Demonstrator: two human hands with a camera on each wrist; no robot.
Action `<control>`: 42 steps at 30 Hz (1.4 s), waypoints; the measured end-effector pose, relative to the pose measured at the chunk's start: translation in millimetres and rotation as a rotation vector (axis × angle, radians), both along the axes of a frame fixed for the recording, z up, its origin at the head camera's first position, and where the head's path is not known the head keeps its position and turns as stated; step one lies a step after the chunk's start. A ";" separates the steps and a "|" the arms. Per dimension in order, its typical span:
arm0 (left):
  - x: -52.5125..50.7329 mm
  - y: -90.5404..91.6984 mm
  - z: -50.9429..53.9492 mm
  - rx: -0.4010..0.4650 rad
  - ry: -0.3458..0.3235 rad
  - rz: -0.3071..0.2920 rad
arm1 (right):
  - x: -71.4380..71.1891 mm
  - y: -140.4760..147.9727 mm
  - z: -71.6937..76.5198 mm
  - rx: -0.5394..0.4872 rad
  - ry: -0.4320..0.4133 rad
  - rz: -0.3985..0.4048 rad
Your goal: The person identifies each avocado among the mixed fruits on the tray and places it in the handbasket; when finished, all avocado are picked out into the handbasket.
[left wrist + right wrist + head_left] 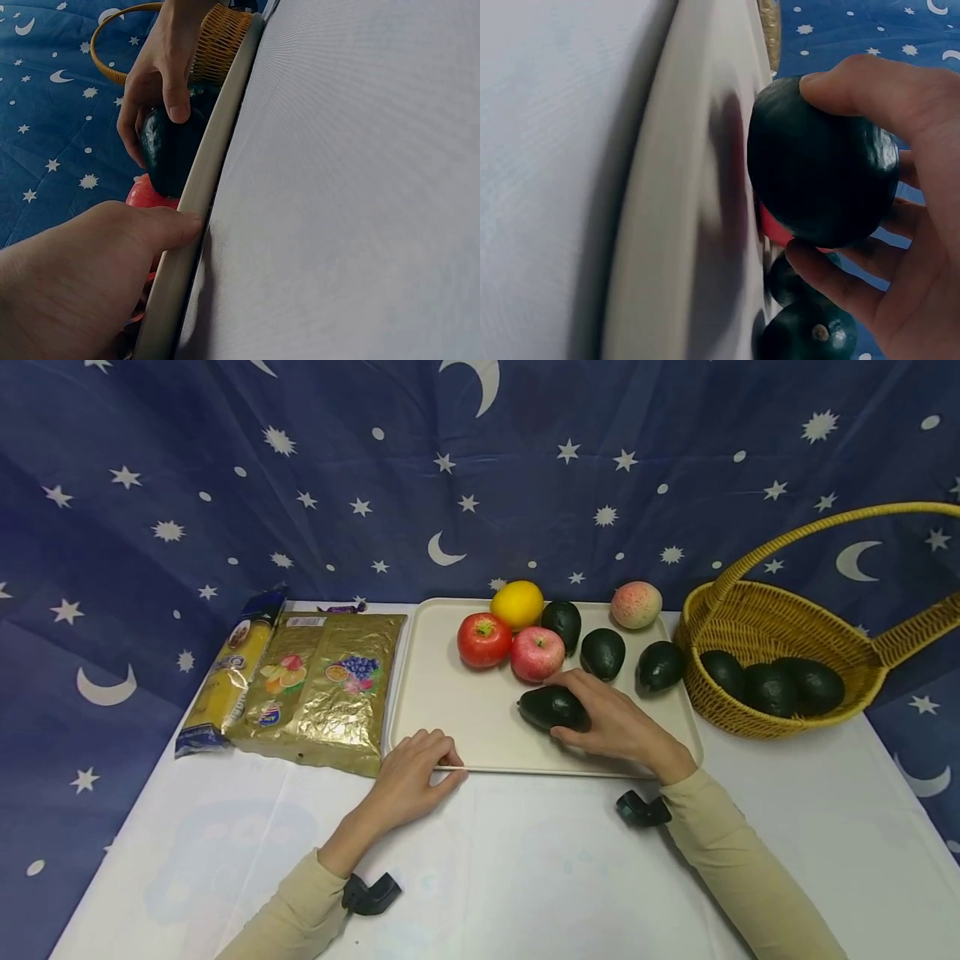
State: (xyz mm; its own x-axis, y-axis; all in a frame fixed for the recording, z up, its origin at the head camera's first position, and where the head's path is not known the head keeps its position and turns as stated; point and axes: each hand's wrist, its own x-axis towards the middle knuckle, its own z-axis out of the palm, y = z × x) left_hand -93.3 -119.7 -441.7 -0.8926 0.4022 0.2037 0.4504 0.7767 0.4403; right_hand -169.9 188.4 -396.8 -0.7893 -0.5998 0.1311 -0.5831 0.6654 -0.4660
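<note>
Right hand (611, 717), angled in from the near right, clamps an avocado (550, 708) over the tray (457, 714); left hand (411, 778), well apart, grips the tray's near rim

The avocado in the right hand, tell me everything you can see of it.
The avocado is very dark green, nearly black, and smoothly rounded, with glossy highlights. In the head view it lies roughly sideways, tapering leftward to a small nub. The right hand holds its thicker end between thumb and fingers. It is over the tray, on the person's side of the pink apple; whether it touches the tray is unclear.
</note>
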 end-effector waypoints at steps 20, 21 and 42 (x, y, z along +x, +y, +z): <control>0.6 -1.0 0.6 -0.003 0.002 0.004 | -1.8 26.3 24.7 -0.075 0.061 -0.093; 0.6 -1.0 0.5 -0.004 0.002 0.004 | -2.2 28.0 25.7 -0.079 0.066 -0.099; 0.0 -0.4 -0.4 -0.006 0.003 0.007 | -4.8 67.0 43.4 -0.147 0.109 -0.249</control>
State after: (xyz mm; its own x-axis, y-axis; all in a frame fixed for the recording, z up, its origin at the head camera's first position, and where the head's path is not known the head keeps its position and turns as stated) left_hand -93.3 -120.1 -442.2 -0.8947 0.3973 0.2042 0.4465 0.7823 0.4342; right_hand -174.7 255.4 -353.4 -0.8864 -0.3576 0.2939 -0.4619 0.7245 -0.5116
